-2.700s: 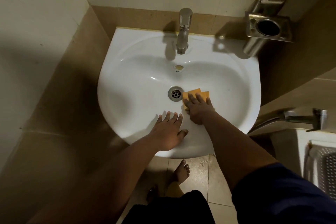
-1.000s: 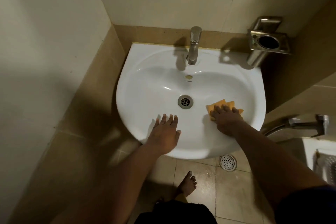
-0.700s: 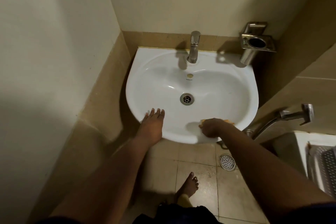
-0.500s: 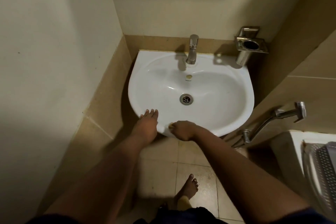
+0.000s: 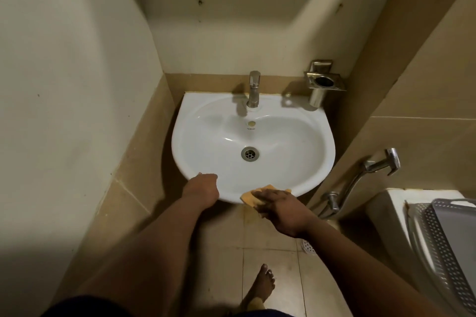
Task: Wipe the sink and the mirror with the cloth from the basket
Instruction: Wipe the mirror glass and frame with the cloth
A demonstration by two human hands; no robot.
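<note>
Pressing cloth [image 5: 248, 197] on sink [image 5: 319, 136] rim: right hand [image 5: 280, 207] | left hand [image 5: 203, 188] curled on rim

Right hand [image 5: 279, 210] on orange cloth [image 5: 249, 195] — sink [image 5: 296, 136] front rim.
</note>
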